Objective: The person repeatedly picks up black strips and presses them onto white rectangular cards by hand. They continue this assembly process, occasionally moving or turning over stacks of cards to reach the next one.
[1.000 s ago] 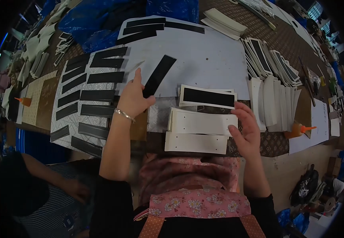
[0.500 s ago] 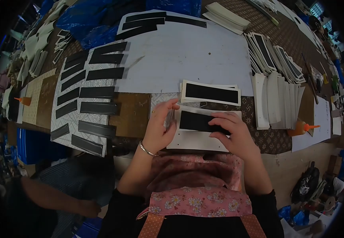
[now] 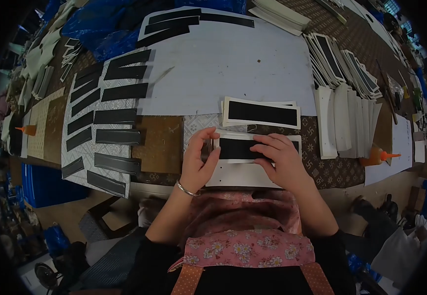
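Observation:
A white card with a black strip (image 3: pixel 235 148) lies before me on a larger white board (image 3: pixel 243 176) with small holes. My left hand (image 3: pixel 202 156) is at the card's left end, thumb and fingers apart in a curve. My right hand (image 3: pixel 282 160) rests over the strip's right half, its fingertips touching the black surface and the thumb at the lower edge; its palm hides part of the card. Just beyond, another white card with a black strip (image 3: pixel 261 114) lies on top of a similar one.
Black strips (image 3: pixel 117 116) lie in columns on a patterned sheet at left. Stacks of white cards (image 3: pixel 341 120) stand at right, near an orange-tipped glue bottle (image 3: pixel 377 156). A large white sheet (image 3: pixel 223 64) covers the table's middle. Blue plastic (image 3: pixel 100 29) lies at the far left.
My right hand has shifted slightly left along the black strip, and the strip's card now shows white edging around it. The other person's arm at the lower left is gone from view.

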Tool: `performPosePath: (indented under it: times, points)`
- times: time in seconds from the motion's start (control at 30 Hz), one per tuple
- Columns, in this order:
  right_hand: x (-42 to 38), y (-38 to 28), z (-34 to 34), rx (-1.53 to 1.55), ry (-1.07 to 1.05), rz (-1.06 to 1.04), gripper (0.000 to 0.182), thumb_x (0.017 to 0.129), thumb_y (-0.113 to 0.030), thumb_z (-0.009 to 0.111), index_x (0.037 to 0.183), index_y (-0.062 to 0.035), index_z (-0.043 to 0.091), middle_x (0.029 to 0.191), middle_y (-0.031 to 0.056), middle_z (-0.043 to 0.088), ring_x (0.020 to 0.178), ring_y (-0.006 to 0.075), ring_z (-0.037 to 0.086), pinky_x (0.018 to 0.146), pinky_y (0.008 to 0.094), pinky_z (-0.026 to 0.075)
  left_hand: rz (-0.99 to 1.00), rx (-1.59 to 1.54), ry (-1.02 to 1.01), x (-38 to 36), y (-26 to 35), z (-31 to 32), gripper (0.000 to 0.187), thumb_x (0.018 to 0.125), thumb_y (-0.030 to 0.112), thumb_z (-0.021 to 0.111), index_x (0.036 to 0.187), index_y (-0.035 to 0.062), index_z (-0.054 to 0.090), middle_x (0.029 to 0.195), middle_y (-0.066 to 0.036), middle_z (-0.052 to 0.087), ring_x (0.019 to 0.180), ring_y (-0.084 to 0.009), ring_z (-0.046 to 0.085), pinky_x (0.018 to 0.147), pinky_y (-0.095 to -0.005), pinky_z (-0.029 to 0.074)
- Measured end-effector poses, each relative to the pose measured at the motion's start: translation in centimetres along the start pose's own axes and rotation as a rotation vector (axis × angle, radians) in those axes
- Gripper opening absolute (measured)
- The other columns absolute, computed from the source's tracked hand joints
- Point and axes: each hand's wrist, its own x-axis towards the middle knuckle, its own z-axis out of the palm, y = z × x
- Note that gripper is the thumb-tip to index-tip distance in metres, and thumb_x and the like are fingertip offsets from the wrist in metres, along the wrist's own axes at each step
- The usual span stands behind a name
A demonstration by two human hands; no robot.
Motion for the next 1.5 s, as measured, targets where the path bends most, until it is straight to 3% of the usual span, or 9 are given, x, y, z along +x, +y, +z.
performPosePath:
  times: [0.3,0.47,0.6,0.9,1.17,1.23,1.37,1.43,1.5]
  points:
    - [-0.1,0.5,-0.7,0.054,-0.061,0.015,0.035,0.078,-0.014,0.078,0.112,-0.0133,0.069,0.132,0.0057,0.061,0.121,0.0327,0.053,0.104,0.0429,0.043,-0.182,-0.055,0.036,-0.2,0.6,0.5,0.054,0.081,0.001,0.07,0.131,0.0059,0.052,0.115,-0.007,0.058,0.102,-0.0191,0.055,0.087,-0.029,0.045]
    - [-2.5,2.5,-2.6,0.019,0.318,0.171,0.053,0.076,-0.015,0.081,0.126,-0.0088,0.061,0.135,0.0133,0.054,0.119,0.0343,0.053,0.1,0.0422,0.044,-0.11,-0.003,0.012,-0.2,0.2,0.2,0.053,0.081,0.001,0.07,0.13,0.0049,0.052,0.115,-0.008,0.056,0.105,-0.0196,0.054,0.091,-0.0295,0.044]
    - [-4.9,4.3,-1.4,0.318,0.424,0.424,0.052,0.079,-0.011,0.079,0.126,-0.0042,0.059,0.123,0.013,0.058,0.109,0.0269,0.059,0.092,0.0346,0.05,-0.105,-0.008,0.024,-0.4,-0.2,0.4,0.051,0.081,0.0,0.07,0.129,0.004,0.052,0.116,-0.009,0.055,0.106,-0.0202,0.054,0.093,-0.0304,0.044]
    - [-4.9,4.3,-0.2,0.473,0.446,0.552,0.044,0.08,-0.01,0.079,0.12,-0.0025,0.062,0.115,0.0097,0.06,0.092,0.0181,0.063,0.083,0.0303,0.052,-0.131,-0.054,0.021,-0.7,-0.7,0.2,0.048,0.083,-0.001,0.068,0.128,0.0033,0.052,0.121,-0.008,0.054,0.107,-0.0174,0.054,0.093,-0.03,0.045]
    - [-5.1,4.7,0.7,0.482,0.417,0.561,0.047,0.083,-0.002,0.075,0.127,-0.003,0.055,0.118,0.0079,0.057,0.104,0.0172,0.06,0.09,0.0302,0.05,-0.12,-0.069,0.021,-0.5,-0.5,0.1,0.046,0.085,0.0,0.067,0.129,0.0035,0.053,0.123,-0.007,0.053,0.105,-0.017,0.054,0.093,-0.0298,0.045]
    - [-4.7,4.1,0.2,0.409,0.394,0.553,0.048,0.084,-0.002,0.073,0.128,-0.0046,0.055,0.119,0.0089,0.057,0.106,0.0198,0.06,0.091,0.0321,0.05,0.109,0.205,0.014,-0.1,-0.1,0.0,0.042,0.086,-0.002,0.065,0.126,0.0059,0.059,0.124,-0.007,0.053,0.111,-0.019,0.053,0.093,-0.0287,0.045]
    - [-4.0,2.6,-0.4,-0.009,0.441,0.296,0.042,0.079,0.002,0.069,0.119,-0.0086,0.063,0.125,0.0107,0.058,0.114,0.029,0.055,0.097,0.0371,0.047,0.011,0.27,-0.161,0.4,2.5,-0.6,0.044,0.083,-0.005,0.061,0.123,0.0101,0.065,0.127,-0.007,0.052,0.12,-0.0248,0.051,0.098,-0.0356,0.041]
    - [-3.9,2.0,0.0,-0.22,0.412,0.185,0.041,0.077,0.003,0.068,0.116,-0.0096,0.066,0.126,0.0106,0.058,0.115,0.0315,0.054,0.099,0.0385,0.046,0.32,0.843,-0.233,0.9,3.8,-0.4,0.045,0.079,0.0,0.062,0.122,0.0134,0.067,0.133,-0.005,0.054,0.128,-0.026,0.048,0.103,-0.0439,0.034]
    - [-3.8,0.6,0.9,-0.224,0.248,0.093,0.038,0.076,0.002,0.066,0.112,-0.0084,0.069,0.127,0.0076,0.059,0.115,0.03,0.055,0.1,0.0396,0.045,0.361,0.916,-0.307,1.3,5.0,0.7,0.046,0.078,0.005,0.062,0.123,0.0152,0.067,0.135,-0.002,0.054,0.129,-0.0247,0.048,0.104,-0.0467,0.032]
